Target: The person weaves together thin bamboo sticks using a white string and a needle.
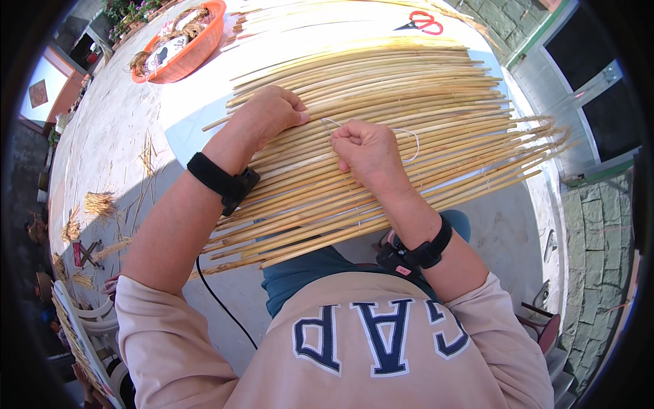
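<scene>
A mat of long yellow reed stalks [443,133], laid side by side and tied with white stitches, spreads before me on a white table and overhangs its near edge. My left hand [272,112] is closed at the mat's left middle, its thumb and fingertips pinching at a stalk. To its right, my right hand [368,151] pinches a thin white string [414,140] just above the stalks. The string loops out to the right of that hand, and a short piece rises on its left. Whether a needle is in the right fingertips is hidden.
Red-handled scissors [426,24] lie at the table's far right. An orange basin [197,51] with a bag and coiled braided straw stands far left. Straw bundles [99,204] lie on the left floor. A black cable [221,303] hangs below my left arm.
</scene>
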{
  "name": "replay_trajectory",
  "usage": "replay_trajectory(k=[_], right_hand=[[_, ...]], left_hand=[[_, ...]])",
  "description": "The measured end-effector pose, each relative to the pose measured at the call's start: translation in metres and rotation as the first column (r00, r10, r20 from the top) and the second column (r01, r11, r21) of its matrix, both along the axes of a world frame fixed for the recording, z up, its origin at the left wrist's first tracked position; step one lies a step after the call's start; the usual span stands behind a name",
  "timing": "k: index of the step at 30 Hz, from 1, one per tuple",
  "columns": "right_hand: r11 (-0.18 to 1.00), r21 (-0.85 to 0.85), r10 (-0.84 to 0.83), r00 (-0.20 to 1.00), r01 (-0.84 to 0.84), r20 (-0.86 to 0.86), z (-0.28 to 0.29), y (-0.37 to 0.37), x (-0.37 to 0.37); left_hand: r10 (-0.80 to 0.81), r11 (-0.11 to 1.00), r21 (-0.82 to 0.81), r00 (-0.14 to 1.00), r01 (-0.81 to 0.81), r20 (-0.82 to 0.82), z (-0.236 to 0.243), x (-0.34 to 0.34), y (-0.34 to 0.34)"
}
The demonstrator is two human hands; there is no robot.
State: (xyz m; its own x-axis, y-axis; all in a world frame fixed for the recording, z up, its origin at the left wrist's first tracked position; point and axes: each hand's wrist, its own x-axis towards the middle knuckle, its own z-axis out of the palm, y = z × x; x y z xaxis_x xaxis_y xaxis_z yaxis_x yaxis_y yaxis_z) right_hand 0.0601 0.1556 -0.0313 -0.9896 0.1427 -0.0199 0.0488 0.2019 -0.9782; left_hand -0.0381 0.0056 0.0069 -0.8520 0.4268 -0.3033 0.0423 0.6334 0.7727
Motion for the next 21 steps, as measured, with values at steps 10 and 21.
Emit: replay_trajectory(k=[10, 21], right_hand=[[0.975, 0.214, -0.018, 0.985, 0.055, -0.174, -0.015, -0.003, -0.003], [0.979, 0.183, -0.048, 0.979, 0.085, -0.197, -0.020, -0.005, -0.005]], left_hand=[[0.062, 0.998, 0.018, 0.998, -0.062, -0.019, 0.010, 0.003, 0.003], [-0.001, 0.999, -0.032, 0.994, -0.002, -0.111, 0.006, 0.006, 0.006]])
